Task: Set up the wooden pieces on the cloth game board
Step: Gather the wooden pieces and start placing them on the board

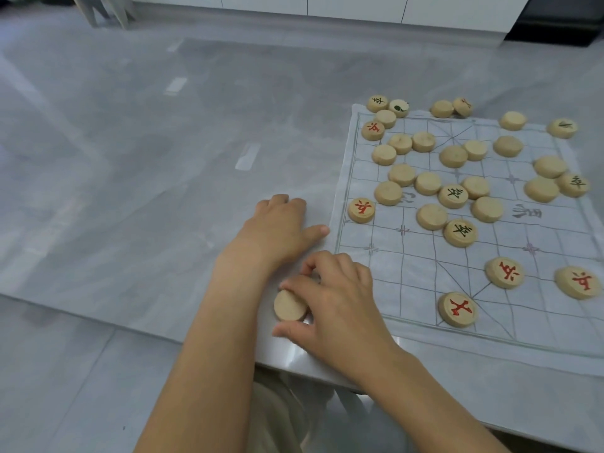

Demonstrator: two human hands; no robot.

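Note:
A white cloth game board [408, 256] with a printed grid lies on the right of the grey table. Several round wooden pieces are scattered over it, most blank side up [431, 216], some showing red characters [457, 309] or black ones [460, 232]. My right hand [336, 302] is left of the board near the table's front edge and pinches a blank wooden piece [290, 305], tilted on its edge, between thumb and fingers. My left hand [281, 230] rests on the table just beyond it, fingers curled under, thumb pointing at the cloth's left edge.
The grey marble-look table [147, 158] stretches away to the left and back. Its front edge [294, 367] runs just below my right hand. More pieces [377, 103] lie off the cloth at its far edge. White cabinets [359, 8] stand behind.

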